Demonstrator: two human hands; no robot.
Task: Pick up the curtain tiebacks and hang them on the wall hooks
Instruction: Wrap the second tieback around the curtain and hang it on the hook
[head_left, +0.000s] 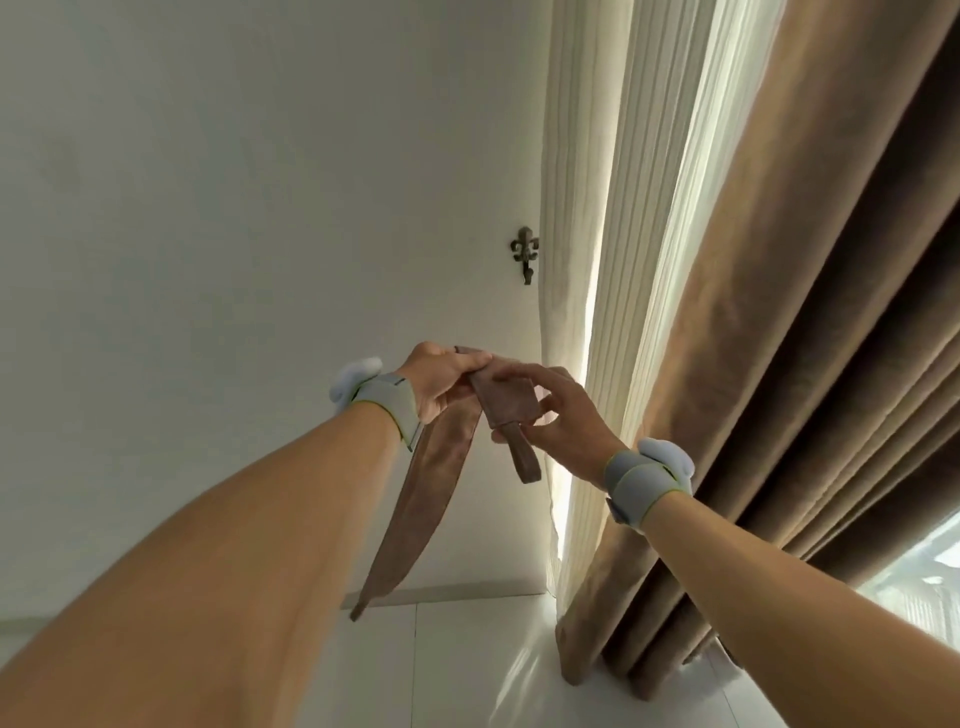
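A brown fabric curtain tieback (415, 499) hangs from my hands in front of the white wall. My left hand (441, 382) is closed around its upper end, and the long strip droops down towards the floor. My right hand (556, 415) pinches the short end with its loop (524, 457) between thumb and fingers. A dark ornate metal wall hook (525, 254) is fixed to the wall above my hands, a short way beyond them, with nothing on it.
A cream sheer curtain (587, 260) hangs just right of the hook. A heavy brown curtain (779, 338) hangs further right and reaches the white tiled floor (467, 665). A bright window shows at the lower right.
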